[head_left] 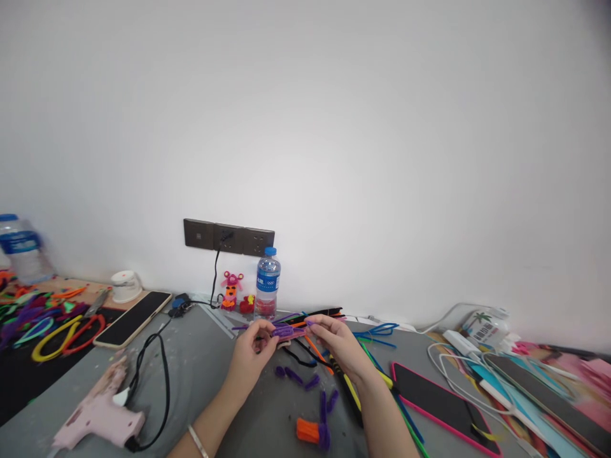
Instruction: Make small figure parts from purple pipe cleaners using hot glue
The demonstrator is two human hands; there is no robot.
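Note:
Between thumb and fingertips, my left hand (255, 353) pinches a purple pipe cleaner (283, 331) that is bent into a loop or coil. To its right, my right hand (341, 346) has its thumb and index finger closed on a small purple fuzzy end; whether this joins the piece in the left hand is unclear. On the table below lie short purple pipe cleaner pieces (294, 376) and an orange-and-purple pipe cleaner piece (308, 431). Loose pipe cleaners in blue, black and orange spread behind and beneath the hands. Yellow-and-black pliers handles (348, 388) are partly covered by my right forearm.
A pink glue gun (102, 410) with a black cord lies left, near a phone (133, 318) and scissors (69, 337). A water bottle (268, 283) and a small pink-orange figure (230, 291) stand by the wall. A pink-edged phone (443, 407) and white cables are right.

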